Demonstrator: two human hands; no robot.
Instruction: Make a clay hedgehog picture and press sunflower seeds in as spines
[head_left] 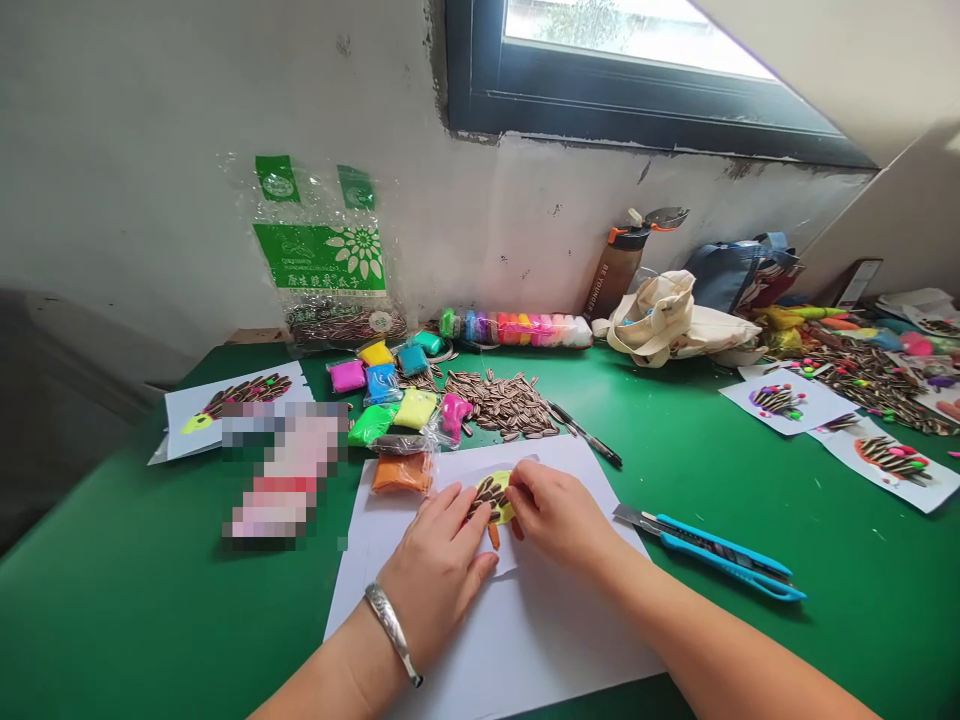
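On a white paper sheet (517, 630) lies a smaller paper piece (469, 500) bearing a yellow clay shape (504, 498). Striped sunflower seeds (487, 497) are set in rows on that clay, and an orange clay strip (493, 535) sticks out below it. My right hand (551, 510) presses its fingertips against the yellow clay's right edge. My left hand (435, 570), with a silver bangle (392, 633) on its wrist, lies flat on the paper, its fingertips beside the seeds. Packets of orange clay (402, 473) lie just past the sheet.
Bright clay packets and a loose seed heap (502, 405) lie on the green table (127, 600). A pen (585, 435) and a blue utility knife (712, 557) lie nearby. Finished seed pictures (780, 400) and a cloth bag (667, 320) sit to the right.
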